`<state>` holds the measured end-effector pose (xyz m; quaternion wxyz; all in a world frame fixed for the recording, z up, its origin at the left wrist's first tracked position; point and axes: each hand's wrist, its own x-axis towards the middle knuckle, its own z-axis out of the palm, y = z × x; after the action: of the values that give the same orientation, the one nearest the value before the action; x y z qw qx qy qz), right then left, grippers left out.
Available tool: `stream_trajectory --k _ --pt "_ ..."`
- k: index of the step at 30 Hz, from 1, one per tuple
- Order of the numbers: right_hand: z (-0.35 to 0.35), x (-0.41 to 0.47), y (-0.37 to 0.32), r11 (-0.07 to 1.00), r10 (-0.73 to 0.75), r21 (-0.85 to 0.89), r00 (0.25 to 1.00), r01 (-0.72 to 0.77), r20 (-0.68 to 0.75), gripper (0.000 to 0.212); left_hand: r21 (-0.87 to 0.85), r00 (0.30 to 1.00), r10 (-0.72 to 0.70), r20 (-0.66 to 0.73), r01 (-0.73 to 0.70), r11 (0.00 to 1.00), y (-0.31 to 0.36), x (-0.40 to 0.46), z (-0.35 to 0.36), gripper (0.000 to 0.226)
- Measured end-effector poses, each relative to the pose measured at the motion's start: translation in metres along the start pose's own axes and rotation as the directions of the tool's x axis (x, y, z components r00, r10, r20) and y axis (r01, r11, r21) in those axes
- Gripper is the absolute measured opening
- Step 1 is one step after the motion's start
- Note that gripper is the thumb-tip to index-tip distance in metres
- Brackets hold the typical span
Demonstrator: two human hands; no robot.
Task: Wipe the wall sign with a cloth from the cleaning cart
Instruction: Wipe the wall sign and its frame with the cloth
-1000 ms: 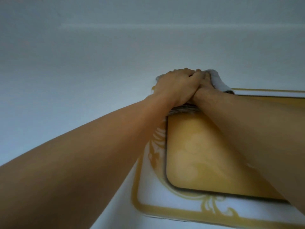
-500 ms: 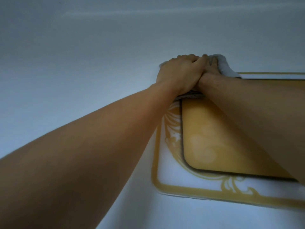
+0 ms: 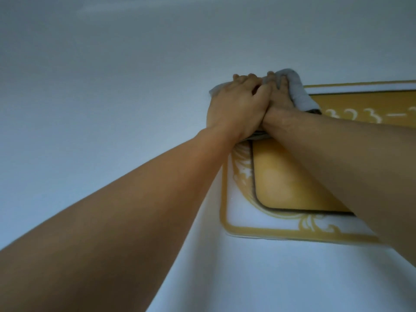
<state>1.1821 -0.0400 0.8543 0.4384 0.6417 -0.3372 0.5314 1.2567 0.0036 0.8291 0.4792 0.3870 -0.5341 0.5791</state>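
The wall sign [image 3: 283, 185] is a gold panel with pale numbers, set on a white plate with a gold ornamental border. It hangs high on the wall, seen from below. A grey cloth [image 3: 297, 91] lies pressed on the sign's upper left corner. My left hand [image 3: 236, 106] lies flat over the cloth's left part. My right hand [image 3: 279, 95] presses on the cloth right beside it, partly under the left hand's fingers. Both forearms reach up from the bottom of the view, and the right one hides part of the sign.
A plain white wall [image 3: 112, 97] surrounds the sign on the left, above and below. A faint ridge or seam [image 3: 135, 10] crosses the wall near the top of the view.
The view has shifted, so the sign and hands sit further right and the sign's numbers now show. More of the cloth shows at the right of my hands.
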Motion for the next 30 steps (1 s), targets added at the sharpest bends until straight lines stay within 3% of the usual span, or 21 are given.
stream_trajectory --k 6,20,30 --pt "0.005 -0.032 -0.017 0.995 -0.064 -0.077 0.996 0.059 -0.064 0.07 -0.149 0.994 -0.103 -0.042 0.096 0.984 0.002 -0.04 -0.009 0.055" --pt "0.012 -0.113 -0.036 0.989 -0.129 0.061 0.988 0.135 -0.085 0.067 -0.083 0.99 -0.133 -0.043 0.13 0.988 0.034 -0.129 -0.027 0.071" --pt "0.02 -0.173 -0.035 0.982 -0.13 0.126 0.988 0.14 -0.081 0.069 -0.034 0.996 -0.082 -0.021 0.082 0.996 0.055 -0.182 -0.026 0.07"
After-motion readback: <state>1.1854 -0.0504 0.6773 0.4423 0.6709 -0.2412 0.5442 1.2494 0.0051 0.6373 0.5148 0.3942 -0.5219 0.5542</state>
